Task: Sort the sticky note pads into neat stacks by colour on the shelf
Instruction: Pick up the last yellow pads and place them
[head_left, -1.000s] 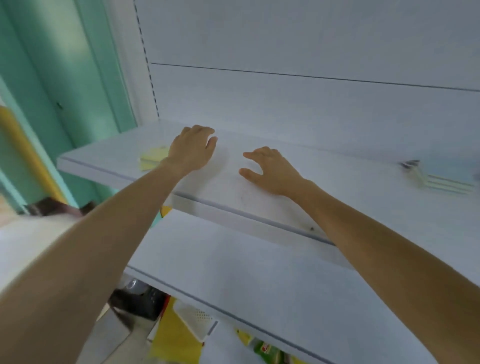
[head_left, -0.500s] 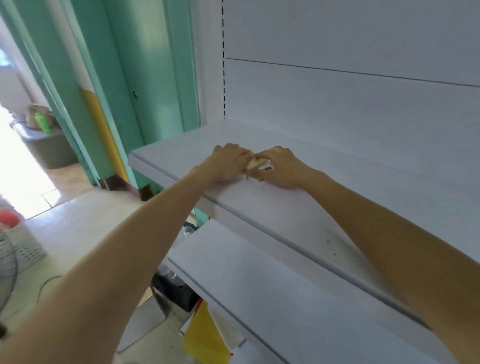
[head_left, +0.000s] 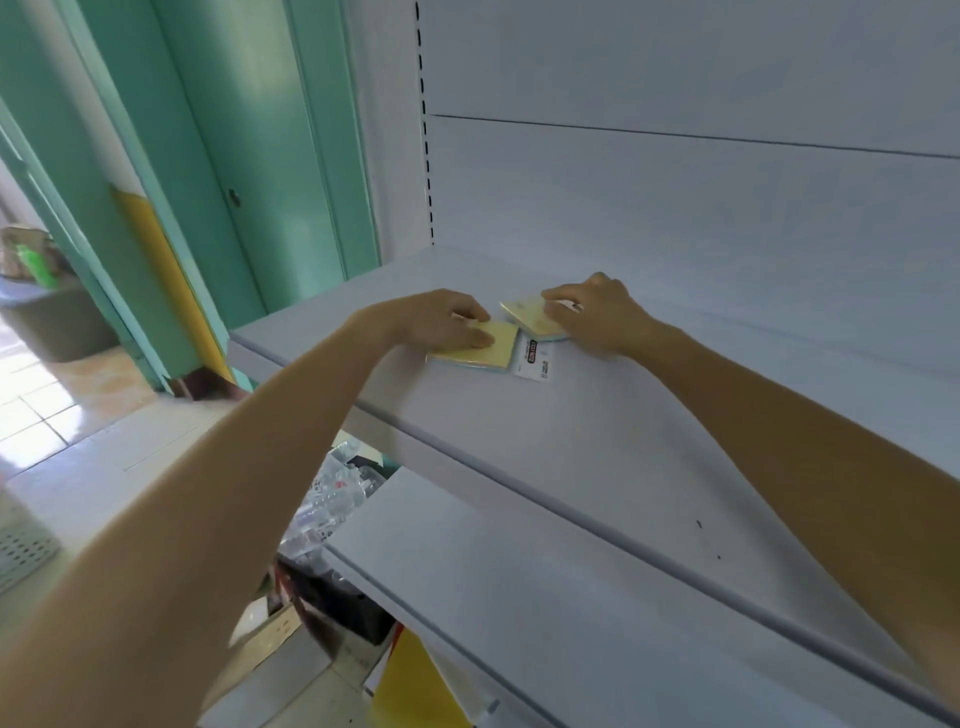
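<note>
Pads are the matter here, two of them, both yellow, on the upper shelf (head_left: 649, 415) near its left end. The left grip (head_left: 431, 322) has bent fingers lying on top of the left yellow pad (head_left: 493, 345); whether they pinch an edge cannot be told. The right grip (head_left: 602, 317) is curled onto the right yellow pad (head_left: 527, 314), thumb on its face, clamped on it. That pad sits just beyond and to the right of the other, corners almost meeting, turned at a slight angle to it. Being one colour, they likely belong in one stack, so the right pad would travel leftward and nearer, squared to its neighbour. A white label card (head_left: 535, 361) lies beside them.
</note>
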